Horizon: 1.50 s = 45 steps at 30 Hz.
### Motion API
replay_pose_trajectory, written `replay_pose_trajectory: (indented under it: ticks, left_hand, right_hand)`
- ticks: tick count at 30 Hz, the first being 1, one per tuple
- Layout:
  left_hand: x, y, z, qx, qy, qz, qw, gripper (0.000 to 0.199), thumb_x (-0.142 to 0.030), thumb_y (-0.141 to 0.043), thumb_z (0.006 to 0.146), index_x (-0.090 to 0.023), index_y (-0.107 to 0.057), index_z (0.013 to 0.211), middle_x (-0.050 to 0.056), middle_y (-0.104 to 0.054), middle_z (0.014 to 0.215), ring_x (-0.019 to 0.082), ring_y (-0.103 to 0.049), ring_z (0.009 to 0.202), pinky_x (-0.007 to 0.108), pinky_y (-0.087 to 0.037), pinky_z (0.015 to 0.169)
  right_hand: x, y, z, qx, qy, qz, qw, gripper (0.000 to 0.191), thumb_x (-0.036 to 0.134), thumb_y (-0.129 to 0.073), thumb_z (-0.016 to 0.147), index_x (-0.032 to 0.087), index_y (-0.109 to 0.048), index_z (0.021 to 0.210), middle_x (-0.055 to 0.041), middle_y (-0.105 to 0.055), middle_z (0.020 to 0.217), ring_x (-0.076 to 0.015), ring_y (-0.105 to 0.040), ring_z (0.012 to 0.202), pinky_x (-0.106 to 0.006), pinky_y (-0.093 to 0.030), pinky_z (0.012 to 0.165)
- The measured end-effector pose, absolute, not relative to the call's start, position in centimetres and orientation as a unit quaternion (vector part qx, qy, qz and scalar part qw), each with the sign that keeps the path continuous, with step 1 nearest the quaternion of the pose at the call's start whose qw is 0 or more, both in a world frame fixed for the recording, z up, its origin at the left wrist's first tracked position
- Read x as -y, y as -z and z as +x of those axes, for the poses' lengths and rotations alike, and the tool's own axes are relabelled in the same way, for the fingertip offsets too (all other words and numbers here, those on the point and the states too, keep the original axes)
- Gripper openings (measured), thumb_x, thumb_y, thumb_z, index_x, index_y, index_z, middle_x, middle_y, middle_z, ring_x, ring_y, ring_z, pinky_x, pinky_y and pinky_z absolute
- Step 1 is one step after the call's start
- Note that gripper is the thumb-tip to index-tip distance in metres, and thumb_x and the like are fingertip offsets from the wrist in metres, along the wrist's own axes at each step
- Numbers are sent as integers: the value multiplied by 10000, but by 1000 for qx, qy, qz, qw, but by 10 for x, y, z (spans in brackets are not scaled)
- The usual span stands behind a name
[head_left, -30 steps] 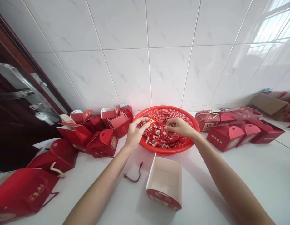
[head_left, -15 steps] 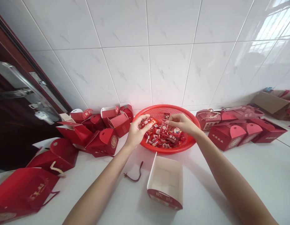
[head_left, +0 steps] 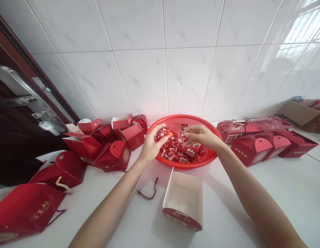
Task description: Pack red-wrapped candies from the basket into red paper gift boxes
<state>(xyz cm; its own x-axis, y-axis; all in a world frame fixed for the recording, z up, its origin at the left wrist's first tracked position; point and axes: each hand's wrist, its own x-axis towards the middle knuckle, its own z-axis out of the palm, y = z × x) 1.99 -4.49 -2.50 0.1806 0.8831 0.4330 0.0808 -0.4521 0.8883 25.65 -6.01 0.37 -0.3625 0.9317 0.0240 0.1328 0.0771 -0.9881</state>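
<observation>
Both of my hands are over a red plastic basket [head_left: 185, 166] that holds many red-wrapped candies [head_left: 175, 155]. My left hand [head_left: 152, 144], at the basket's left side, is closed on candy packets [head_left: 163, 133], one dotted and one orange-red. Over the middle of the basket, my right hand [head_left: 198, 137] pinches a dotted red candy packet [head_left: 179, 138] by its edge. Nearer to me stands an open red box [head_left: 184, 196] with a white inside, its printed front panel toward me. A dark red cord [head_left: 149, 197] lies on the white surface to its left.
Several red gift boxes [head_left: 115, 156] crowd the left side, some with their flaps up. More red boxes [head_left: 253, 150] stand in rows at right, with a brown cardboard box [head_left: 301, 115] behind. A tiled wall [head_left: 139, 79] closes the back; a dark door [head_left: 17, 137] is at left.
The right hand has shifted slightly, and its fingers have spread a little around the dotted packet. The left hand keeps its packets in nearly the same place.
</observation>
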Motion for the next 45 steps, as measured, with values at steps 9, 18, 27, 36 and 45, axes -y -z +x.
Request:
replay_pose_trajectory:
  ticks: [9, 18, 27, 36, 45]
  left_hand:
    - [46, 25, 20, -354, -522, 685, 364, 412, -316, -719, 812, -246, -665, 1214, 68, -663, 1385, 269, -568, 1343, 412, -417, 1159]
    - [48, 23, 22, -353, -523, 682, 369, 456, -325, -723, 818, -252, -651, 1262, 76, -632, 1433, 277, -548, 1375, 416, -418, 1161]
    - [47, 24, 20, -368, -484, 719, 338, 156, -323, -696, 813, -213, -794, 863, 66, -759, 978, 249, -702, 988, 394, -526, 991]
    - [51, 19, 21, -382, -463, 715, 358, 221, -302, -657, 823, -226, -838, 927, 75, -736, 1037, 253, -697, 1015, 382, -535, 970]
    - [53, 16, 18, -362, -459, 713, 387, 301, -354, -792, 767, -204, -837, 1025, 84, -723, 1020, 252, -692, 967, 377, -543, 937]
  right_hand:
    - [56, 11, 260, 788, -261, -554, 59, 373, 147, -795, 607, 257, -797, 964, -79, -737, 979, -308, -692, 922, -322, -515, 644]
    - [63, 2, 251, 807, -218, -545, -66, 336, 190, -721, 655, 245, -771, 983, -113, -694, 1020, -301, -665, 888, -302, -441, 558]
    - [61, -3, 254, 756, -411, -467, 206, 217, 209, -502, 754, 174, -715, 778, 1, -641, 647, -149, -611, 556, -276, -516, 571]
    - [66, -7, 241, 733, -388, -419, 369, 227, 209, -616, 741, 176, -719, 940, -36, -735, 853, -176, -669, 747, -291, -538, 665]
    - [68, 5, 215, 708, -339, -420, 456, 112, 194, -608, 820, 193, -639, 928, -35, -701, 916, -173, -706, 748, -299, -586, 645]
